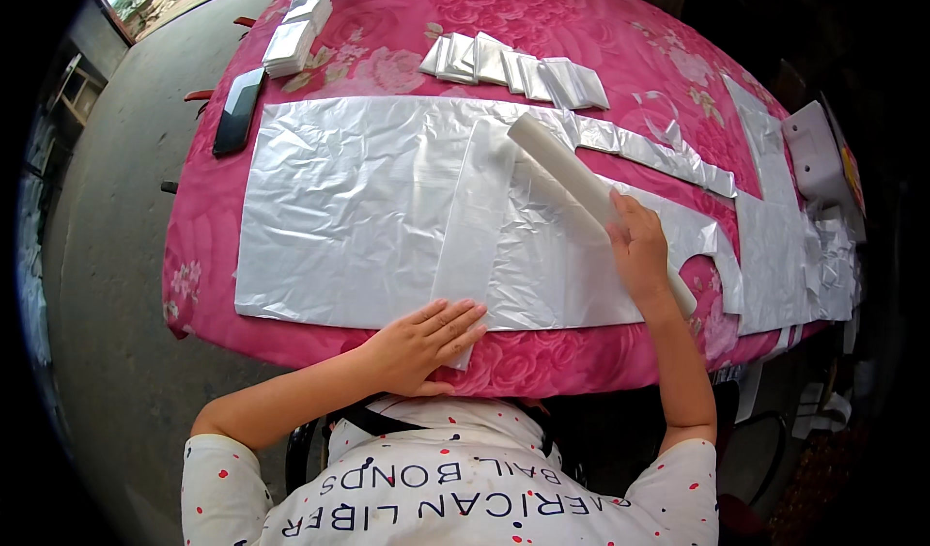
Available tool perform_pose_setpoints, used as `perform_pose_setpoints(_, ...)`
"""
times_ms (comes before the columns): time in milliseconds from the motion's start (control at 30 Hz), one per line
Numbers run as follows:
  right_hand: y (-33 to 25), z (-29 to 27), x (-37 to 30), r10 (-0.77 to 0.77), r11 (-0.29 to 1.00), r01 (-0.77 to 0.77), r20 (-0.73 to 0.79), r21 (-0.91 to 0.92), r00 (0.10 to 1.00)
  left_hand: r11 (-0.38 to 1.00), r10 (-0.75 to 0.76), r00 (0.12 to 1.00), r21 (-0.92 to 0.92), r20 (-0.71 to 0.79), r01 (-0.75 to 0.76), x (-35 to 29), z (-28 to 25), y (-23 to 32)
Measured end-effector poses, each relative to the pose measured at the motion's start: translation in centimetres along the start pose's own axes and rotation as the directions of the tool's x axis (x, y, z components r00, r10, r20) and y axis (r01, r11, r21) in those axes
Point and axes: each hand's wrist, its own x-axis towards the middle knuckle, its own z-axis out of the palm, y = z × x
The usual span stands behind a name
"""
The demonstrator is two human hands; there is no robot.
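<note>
A large silvery-white plastic carrier bag (339, 197) lies flat across the table in front of me, its cut-out handle strips toward the right. A narrow folded strip of the same film (472, 212) runs over it from far to near. My left hand (426, 345) rests flat on the near end of this strip, fingers stretched out, at the table's front edge. In my right hand (638, 246) is a long pale tube-like bar (564, 170), held tilted over the bag's right half. Its far end reaches close to the strip's top; its near end shows beyond my wrist.
Several small folded bag packets (513, 69) lie in a row at the far side. Stacked packets (291, 44) and a dark phone (239, 110) sit at the far left. More plastic bags (775, 246) and a white box (819, 154) stand right on the pink floral tablecloth (203, 217).
</note>
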Motion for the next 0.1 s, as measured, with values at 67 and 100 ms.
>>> perform_pose_setpoints(67,-3.0,0.2,-2.0,-0.069,0.985,0.052,0.100,0.165,0.993,1.000,0.007,1.000,0.003,-0.019,-0.007,0.2,0.8,0.5)
perform_pose_setpoints(100,-5.3,-0.3,-2.7,-0.157,0.969,0.101,0.243,0.227,0.957,1.000,-0.005,1.000,0.027,-0.004,0.005,-0.1,1.6,1.4)
